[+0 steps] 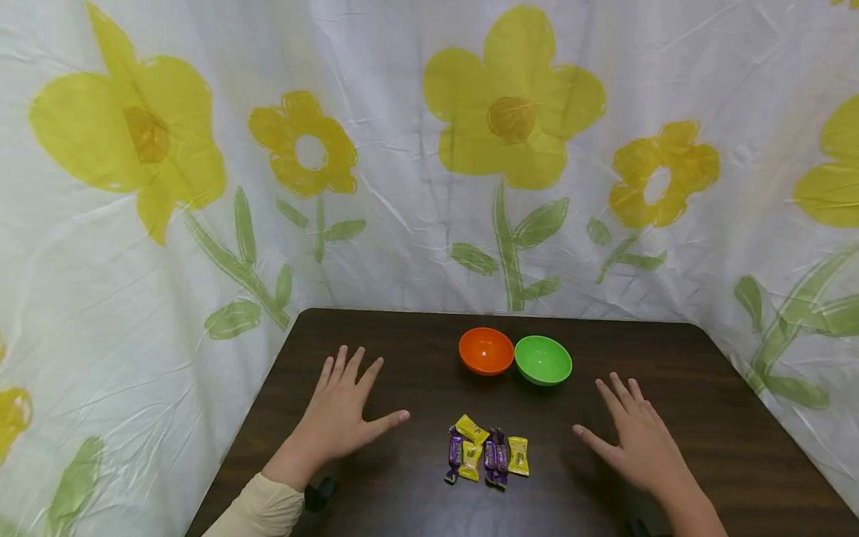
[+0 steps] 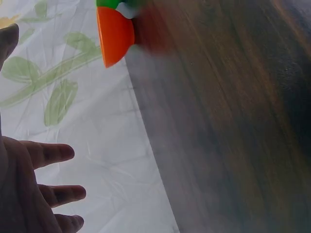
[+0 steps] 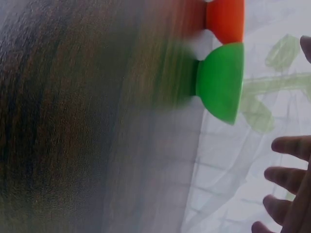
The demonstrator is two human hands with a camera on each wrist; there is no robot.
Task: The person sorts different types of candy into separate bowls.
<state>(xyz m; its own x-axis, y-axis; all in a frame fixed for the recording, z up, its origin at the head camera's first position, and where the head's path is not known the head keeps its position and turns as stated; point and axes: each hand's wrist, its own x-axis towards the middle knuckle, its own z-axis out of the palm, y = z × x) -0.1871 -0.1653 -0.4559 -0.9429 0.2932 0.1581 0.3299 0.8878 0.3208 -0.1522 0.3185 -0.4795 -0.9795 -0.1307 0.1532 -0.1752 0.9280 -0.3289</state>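
Observation:
Fingers spread, my left hand [image 1: 341, 418] hovers over the left part of the dark table and holds nothing. My right hand [image 1: 634, 436] is spread the same way on the right side, also holding nothing. Between the hands lies a small group of wrapped candies: several in yellow wrappers [image 1: 518, 456] and several in purple twist wrappers [image 1: 455, 453]. Behind them stand an orange bowl [image 1: 486, 351] and a green bowl [image 1: 543, 361], side by side and upright. Both wrist views show the orange bowl [image 2: 114, 36] and green bowl [image 3: 221, 82] from the side, apart from the fingers.
The dark wooden table [image 1: 403, 335] has rounded far corners. Around it hangs a white curtain [image 1: 389, 246] printed with yellow flowers, close behind the far edge. A black strap [image 1: 320, 494] shows at the left wrist, below a cream sleeve [image 1: 262, 507].

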